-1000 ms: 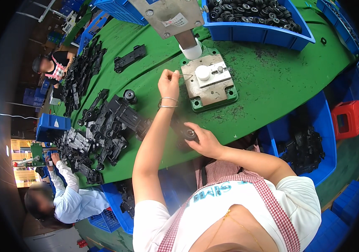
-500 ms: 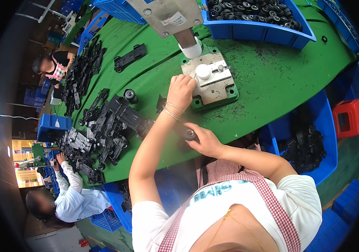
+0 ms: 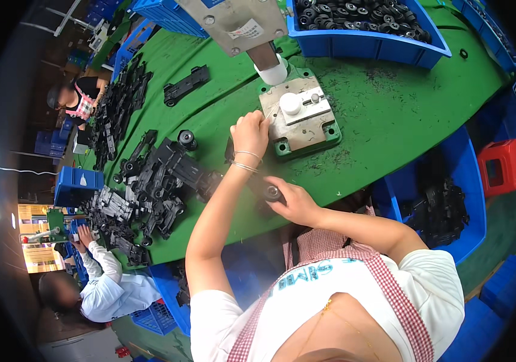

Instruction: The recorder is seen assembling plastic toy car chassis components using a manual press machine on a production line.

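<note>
We see wheeled black chassis [image 3: 259,187] clasped in grip of right hand [image 3: 297,203], long axis slanting up-left, partly hidden by left forearm [image 3: 220,208]; left hand [image 3: 250,135], nearer press base [image 3: 304,140], pinches thin rod [image 3: 270,113] at its edge.

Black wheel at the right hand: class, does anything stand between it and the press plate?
Only the right hand, at the upper edge of the black wheel; beyond, nothing visible blocks the press plate.

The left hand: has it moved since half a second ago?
Yes: the left hand has shifted leftward, away from the white round knob on the metal plate.
</note>
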A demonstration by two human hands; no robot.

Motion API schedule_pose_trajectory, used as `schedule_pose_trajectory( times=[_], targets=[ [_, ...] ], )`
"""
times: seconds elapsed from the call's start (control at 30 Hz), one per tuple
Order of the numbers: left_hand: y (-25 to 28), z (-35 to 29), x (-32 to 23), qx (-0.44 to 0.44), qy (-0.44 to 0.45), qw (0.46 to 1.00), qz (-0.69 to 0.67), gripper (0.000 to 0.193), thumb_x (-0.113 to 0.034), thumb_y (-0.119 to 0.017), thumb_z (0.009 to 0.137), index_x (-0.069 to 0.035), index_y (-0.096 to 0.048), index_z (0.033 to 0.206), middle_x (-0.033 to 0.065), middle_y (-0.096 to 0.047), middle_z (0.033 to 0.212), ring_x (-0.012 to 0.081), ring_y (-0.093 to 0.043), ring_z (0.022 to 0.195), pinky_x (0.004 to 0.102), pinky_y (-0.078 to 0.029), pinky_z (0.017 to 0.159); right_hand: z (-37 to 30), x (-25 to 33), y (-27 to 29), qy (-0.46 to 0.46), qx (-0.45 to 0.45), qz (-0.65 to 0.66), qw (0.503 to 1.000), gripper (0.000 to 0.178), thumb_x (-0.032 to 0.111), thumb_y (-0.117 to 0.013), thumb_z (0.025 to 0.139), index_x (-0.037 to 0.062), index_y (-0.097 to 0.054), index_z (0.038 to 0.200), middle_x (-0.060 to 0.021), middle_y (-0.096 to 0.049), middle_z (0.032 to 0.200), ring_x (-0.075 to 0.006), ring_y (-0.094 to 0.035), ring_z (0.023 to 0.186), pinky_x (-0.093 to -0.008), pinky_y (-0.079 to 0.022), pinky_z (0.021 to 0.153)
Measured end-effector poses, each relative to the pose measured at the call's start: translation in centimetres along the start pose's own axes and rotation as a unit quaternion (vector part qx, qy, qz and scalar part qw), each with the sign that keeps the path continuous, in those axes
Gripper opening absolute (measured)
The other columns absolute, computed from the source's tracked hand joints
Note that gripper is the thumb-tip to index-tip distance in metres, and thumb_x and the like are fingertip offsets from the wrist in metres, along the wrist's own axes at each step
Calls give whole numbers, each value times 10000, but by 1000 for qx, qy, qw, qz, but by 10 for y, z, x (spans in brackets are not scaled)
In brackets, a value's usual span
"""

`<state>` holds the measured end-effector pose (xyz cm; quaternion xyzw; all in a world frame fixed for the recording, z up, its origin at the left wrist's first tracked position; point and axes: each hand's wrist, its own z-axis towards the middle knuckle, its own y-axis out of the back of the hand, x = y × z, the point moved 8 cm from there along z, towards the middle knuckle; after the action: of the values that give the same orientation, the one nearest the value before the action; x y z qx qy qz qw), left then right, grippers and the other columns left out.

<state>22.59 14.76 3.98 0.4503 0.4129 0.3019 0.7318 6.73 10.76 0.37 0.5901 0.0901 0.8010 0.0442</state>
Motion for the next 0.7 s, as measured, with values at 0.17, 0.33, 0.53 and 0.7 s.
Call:
schedule_pose_trajectory(
  times=[0.17,0.33,0.53,0.7],
  targets=[
    [0,8,0,-15,6,1000,-20,186,-222,-555,816,-66,-543,716,104,-589,750,300,-547,765,417,-371,673,2,4,3,10,-7,2,1000,497,107,-599,757,34,-408,1209,-200,-593,895,-352,-595,788,-401,-475,675],
    [-15,20,7,10,128,975,-183,284,-221,-506,849,-1,-578,686,163,-601,620,338,-585,579,387,-465,565,-1,4,0,4,1,-1,1000,491,104,-600,760,26,-410,1206,-205,-591,928,-354,-594,814,-400,-476,692],
    [-41,23,8,115,164,965,-170,297,-220,-476,835,20,-610,722,227,-608,735,387,-591,722,430,-471,715,2,6,0,-2,7,4,1000,481,105,-600,765,20,-417,1201,-209,-588,954,-358,-590,843,-398,-473,715],
    [-28,18,-9,138,72,985,-79,301,-221,-457,825,22,-619,752,246,-600,789,412,-575,778,455,-452,752,3,7,2,3,-2,-3,1000,467,104,-596,768,23,-426,1196,-206,-592,936,-359,-593,825,-396,-475,707]
  ],
)
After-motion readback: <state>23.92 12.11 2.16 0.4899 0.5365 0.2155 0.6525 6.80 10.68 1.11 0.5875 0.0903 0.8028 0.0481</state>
